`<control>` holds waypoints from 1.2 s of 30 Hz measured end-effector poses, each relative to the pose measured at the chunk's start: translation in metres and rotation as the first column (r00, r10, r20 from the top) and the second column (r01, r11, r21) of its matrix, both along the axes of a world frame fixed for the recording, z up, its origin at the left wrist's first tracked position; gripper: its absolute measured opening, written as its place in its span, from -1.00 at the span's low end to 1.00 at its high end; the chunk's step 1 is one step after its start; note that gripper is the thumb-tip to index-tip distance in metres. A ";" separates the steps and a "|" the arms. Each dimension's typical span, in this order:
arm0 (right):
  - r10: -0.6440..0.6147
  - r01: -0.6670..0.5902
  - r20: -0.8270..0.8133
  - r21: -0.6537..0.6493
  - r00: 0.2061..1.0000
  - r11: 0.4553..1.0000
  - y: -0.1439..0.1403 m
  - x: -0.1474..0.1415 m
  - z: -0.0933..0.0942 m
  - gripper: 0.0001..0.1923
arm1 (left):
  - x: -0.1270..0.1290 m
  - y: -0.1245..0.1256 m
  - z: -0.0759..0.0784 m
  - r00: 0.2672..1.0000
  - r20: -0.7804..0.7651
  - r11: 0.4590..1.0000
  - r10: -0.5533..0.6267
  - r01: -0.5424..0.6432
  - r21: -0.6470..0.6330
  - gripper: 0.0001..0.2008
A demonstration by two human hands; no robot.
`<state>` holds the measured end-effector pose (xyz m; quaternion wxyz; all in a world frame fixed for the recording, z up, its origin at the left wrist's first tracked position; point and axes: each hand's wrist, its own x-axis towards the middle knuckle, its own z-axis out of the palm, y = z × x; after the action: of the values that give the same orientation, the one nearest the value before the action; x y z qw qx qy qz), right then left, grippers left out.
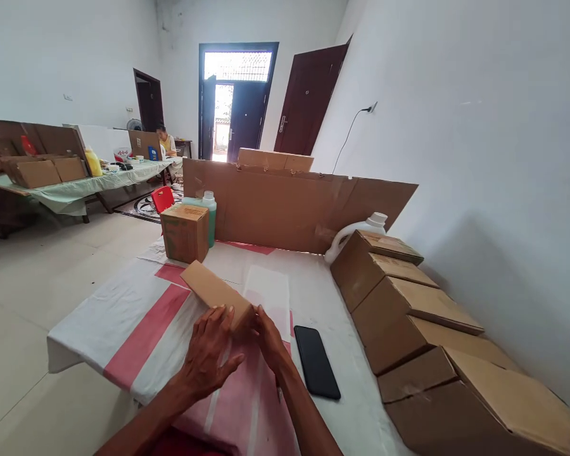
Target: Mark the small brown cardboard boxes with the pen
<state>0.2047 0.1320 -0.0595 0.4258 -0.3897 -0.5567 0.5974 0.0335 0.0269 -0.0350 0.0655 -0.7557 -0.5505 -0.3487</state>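
Note:
A small, long brown cardboard box is tilted above the cloth-covered table in front of me. My left hand lies against its near side, fingers stretched out with their tips at the top edge and the thumb spread away. At the box's right end, my right hand grips the corner, fingers bent around it; part of that grip is hidden. A white sheet lies just beyond the box, and a black phone rests to the right of my right hand.
Several cardboard boxes lean in a row along the right side. Behind them stands a white jug. A cardboard panel closes off the back, with a square box and green bottle at left. Other people sit at a far table.

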 end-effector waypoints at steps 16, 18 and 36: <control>-0.060 0.066 -0.043 0.163 0.997 0.984 0.023 0.018 0.070 -0.06 | -0.020 0.083 0.081 0.848 0.520 0.983 -0.107 0.168 -0.072 -0.26; -0.098 0.106 -0.061 0.158 0.993 0.982 0.036 0.005 0.068 -0.02 | -0.027 0.097 0.080 0.836 0.544 0.983 -0.071 0.150 -0.102 -0.32; -0.039 0.022 0.086 0.190 0.996 0.982 0.038 -0.038 0.054 -0.56 | -0.068 0.113 0.006 0.664 0.730 0.904 0.163 0.196 -0.380 -0.31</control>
<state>0.1663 0.1695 -0.0056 0.4447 -0.3823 -0.6231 0.5175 -0.0347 0.1398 -0.0286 -0.3363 -0.5456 -0.5835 -0.4988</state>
